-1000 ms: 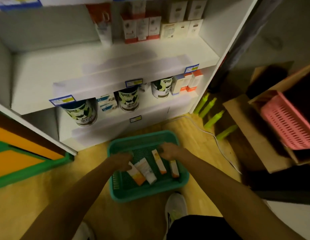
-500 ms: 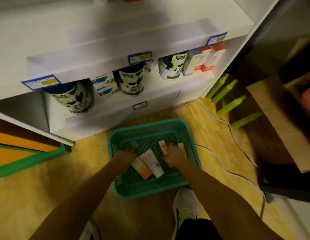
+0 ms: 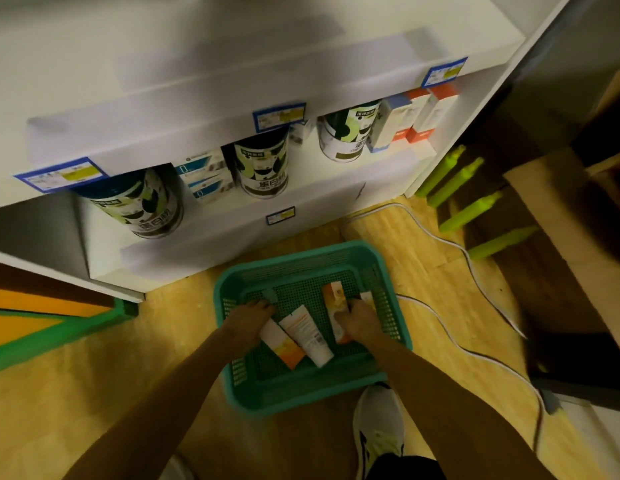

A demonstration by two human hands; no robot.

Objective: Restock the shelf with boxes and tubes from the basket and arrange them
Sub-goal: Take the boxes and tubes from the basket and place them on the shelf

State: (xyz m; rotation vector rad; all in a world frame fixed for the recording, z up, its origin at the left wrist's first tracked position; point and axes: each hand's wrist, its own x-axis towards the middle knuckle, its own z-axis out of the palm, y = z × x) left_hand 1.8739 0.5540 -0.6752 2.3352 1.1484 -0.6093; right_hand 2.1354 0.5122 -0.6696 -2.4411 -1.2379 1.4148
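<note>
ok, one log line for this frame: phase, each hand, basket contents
phase: picking from basket | left hand: on tube | right hand: gripping orange box | loose: white tube

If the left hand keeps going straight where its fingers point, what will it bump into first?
The left hand points toward the far side of the green basket. It would probably meet the small teal thing lying just past its fingertips, then the basket's far wall below the shelf. Depth is hard to judge.
</note>
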